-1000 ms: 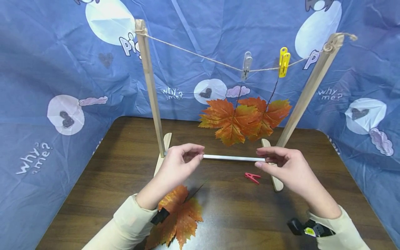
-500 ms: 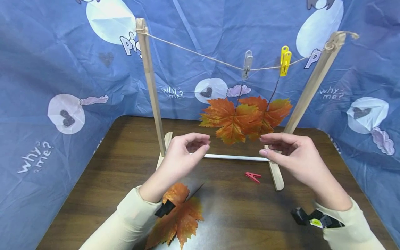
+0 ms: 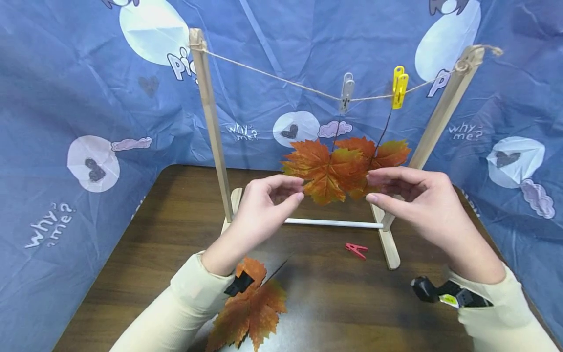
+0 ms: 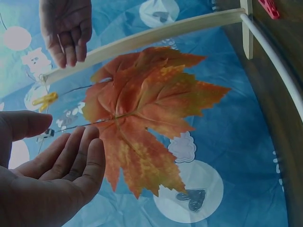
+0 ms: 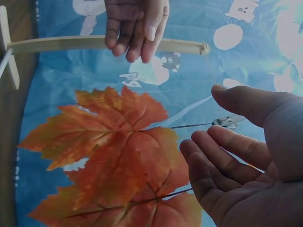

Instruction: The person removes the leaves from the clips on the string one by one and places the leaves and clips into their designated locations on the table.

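Note:
Two orange maple leaves (image 3: 325, 168) hang by their stems from a string, one under a grey clothespin (image 3: 346, 93), the other under a yellow clothespin (image 3: 399, 88). My left hand (image 3: 270, 208) is raised at the left of the leaves, fingers loosely bent, holding nothing. On the other side my right hand (image 3: 418, 200) overlaps the right leaf's edge in the head view, thumb and fingers apart around air. Both wrist views show bare palms beside the leaves. A third maple leaf (image 3: 259, 313) lies on the table, partly hidden by my left forearm.
A wooden post (image 3: 211, 132) and a second, slanted wooden post (image 3: 446, 115) carry the string (image 3: 272, 76). Low between them runs a white rod (image 3: 334, 223). A red clothespin (image 3: 356, 250) lies on the brown table (image 3: 334, 298). Patterned blue cloth (image 3: 246, 107) hangs behind.
Both hands have risen from the white rod's level to the hanging leaves, the right also drifting rightward. Its thumb and fingers are farther apart. The leaves and clothespins stay in place.

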The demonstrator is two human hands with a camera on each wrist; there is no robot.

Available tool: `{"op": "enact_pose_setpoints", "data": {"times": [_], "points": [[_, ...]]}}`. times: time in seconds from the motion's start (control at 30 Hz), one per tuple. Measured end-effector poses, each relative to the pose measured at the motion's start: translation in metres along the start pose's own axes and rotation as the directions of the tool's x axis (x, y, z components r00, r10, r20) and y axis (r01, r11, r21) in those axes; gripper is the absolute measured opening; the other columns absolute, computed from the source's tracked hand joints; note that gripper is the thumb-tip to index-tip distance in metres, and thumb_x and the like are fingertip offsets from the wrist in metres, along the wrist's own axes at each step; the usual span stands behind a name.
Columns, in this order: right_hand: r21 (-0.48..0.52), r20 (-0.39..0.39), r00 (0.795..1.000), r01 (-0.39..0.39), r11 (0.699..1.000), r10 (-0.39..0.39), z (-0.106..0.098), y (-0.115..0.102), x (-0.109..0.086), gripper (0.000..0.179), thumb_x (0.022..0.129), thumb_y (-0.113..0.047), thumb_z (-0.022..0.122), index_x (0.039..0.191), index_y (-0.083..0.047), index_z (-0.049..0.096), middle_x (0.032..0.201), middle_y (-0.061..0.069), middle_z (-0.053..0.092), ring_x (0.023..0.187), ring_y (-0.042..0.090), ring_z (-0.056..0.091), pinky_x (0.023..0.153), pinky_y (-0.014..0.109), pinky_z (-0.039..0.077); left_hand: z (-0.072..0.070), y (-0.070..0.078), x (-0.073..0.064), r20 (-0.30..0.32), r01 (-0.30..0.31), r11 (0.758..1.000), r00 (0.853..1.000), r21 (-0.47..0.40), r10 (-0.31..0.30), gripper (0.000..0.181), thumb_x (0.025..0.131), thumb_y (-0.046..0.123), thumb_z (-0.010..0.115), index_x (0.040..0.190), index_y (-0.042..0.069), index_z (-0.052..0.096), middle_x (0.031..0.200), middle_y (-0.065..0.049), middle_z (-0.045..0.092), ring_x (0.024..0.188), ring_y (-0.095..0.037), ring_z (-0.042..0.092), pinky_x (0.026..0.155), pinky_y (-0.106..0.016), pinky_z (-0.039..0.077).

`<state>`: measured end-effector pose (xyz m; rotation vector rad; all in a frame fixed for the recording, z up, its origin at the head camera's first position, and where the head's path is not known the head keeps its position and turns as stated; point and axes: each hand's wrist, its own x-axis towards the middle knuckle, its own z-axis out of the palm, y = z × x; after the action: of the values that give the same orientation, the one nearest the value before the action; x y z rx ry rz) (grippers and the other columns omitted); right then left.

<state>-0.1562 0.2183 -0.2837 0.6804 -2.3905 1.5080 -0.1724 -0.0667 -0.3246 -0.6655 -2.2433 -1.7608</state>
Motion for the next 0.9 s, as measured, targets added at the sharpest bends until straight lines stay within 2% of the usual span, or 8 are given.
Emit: {"op": "enact_pose_setpoints", "data": {"times": [0.23, 0.53, 0.9], "points": [[-0.017, -0.015, 1.0, 0.019, 1.0, -0.02, -0.004, -0.015, 0.011, 0.035, 0.082, 0.006, 0.082, 0.116, 0.002, 0.074, 0.106, 0.008, 0.074, 0.088, 0.02, 0.071, 0.075, 0.023, 0.055, -0.003, 0.008, 0.007, -0.01, -0.034, 0.999, 0.999, 0.006, 0.034, 0.02, 0.091, -0.001, 0.071, 0.11, -0.003, 0.074, 0.093, -0.004, 0.074, 0.085, -0.014, 0.07, 0.079, -0.03, 0.056], [-0.068, -0.04, 0.997, 0.063, 0.996, -0.066, -0.01, -0.038, 0.027, 0.034, 0.081, 0.004, 0.083, 0.114, 0.001, 0.075, 0.102, 0.012, 0.074, 0.086, 0.022, 0.07, 0.075, 0.023, 0.055, -0.004, 0.018, 0.021, -0.031, -0.09, 0.996, 0.995, 0.011, 0.09, 0.021, 0.09, -0.002, 0.072, 0.11, -0.007, 0.073, 0.094, -0.007, 0.074, 0.085, -0.015, 0.07, 0.078, -0.03, 0.056], [-0.102, -0.057, 0.992, 0.105, 0.989, -0.111, -0.017, -0.06, 0.045, 0.035, 0.081, 0.004, 0.083, 0.115, 0.0, 0.075, 0.106, 0.007, 0.075, 0.09, 0.019, 0.071, 0.076, 0.021, 0.054, -0.006, 0.022, 0.039, -0.046, -0.11, 0.993, 0.993, 0.048, 0.112, 0.021, 0.09, 0.0, 0.072, 0.111, -0.006, 0.073, 0.096, -0.009, 0.075, 0.086, -0.016, 0.07, 0.081, -0.029, 0.055]]}}
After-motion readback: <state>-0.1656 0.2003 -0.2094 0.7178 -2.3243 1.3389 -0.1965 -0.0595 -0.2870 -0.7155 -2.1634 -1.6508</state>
